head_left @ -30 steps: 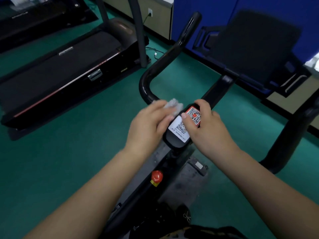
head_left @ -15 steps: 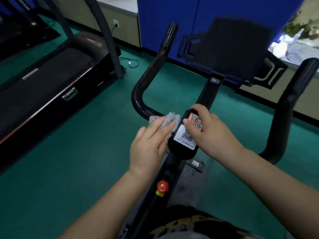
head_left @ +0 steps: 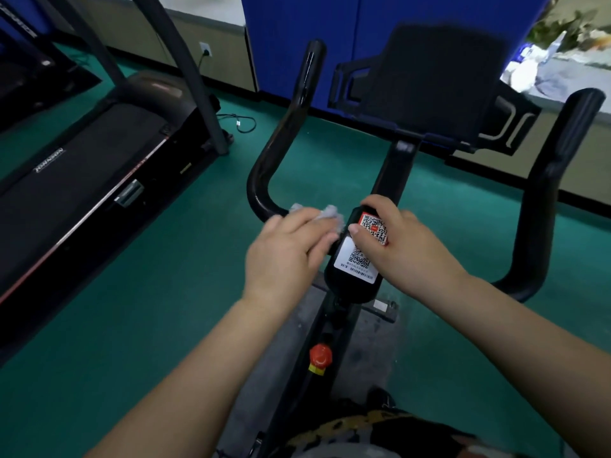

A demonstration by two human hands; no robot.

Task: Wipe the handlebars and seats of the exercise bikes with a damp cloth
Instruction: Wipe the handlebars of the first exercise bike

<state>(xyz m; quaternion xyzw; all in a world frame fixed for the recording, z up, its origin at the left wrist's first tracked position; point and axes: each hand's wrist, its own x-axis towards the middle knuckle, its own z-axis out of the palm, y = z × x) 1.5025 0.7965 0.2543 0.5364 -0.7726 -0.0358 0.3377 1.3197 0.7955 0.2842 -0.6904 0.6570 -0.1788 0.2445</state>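
A black exercise bike stands in front of me. Its left handlebar point(head_left: 287, 137) curves up from the centre and its right handlebar point(head_left: 545, 193) rises at the right. My left hand point(head_left: 287, 252) presses a crumpled grey cloth point(head_left: 325, 214) on the base of the left handlebar, next to the centre block. My right hand point(head_left: 406, 246) grips that black centre block point(head_left: 355, 269), which carries QR-code stickers, with thumb and fingers curled round its top. The seat is out of view.
A black console holder point(head_left: 436, 81) sits above the stem. A red knob point(head_left: 320, 356) is lower on the frame. A black treadmill point(head_left: 82, 180) stands at the left on the green floor, with a cable point(head_left: 241, 122) behind it. A blue wall panel point(head_left: 297, 38) is ahead.
The view has tilted up and right, so the right handlebar and console show more. My left hand and the cloth have shifted slightly along the handlebar base. My right hand keeps its grip.
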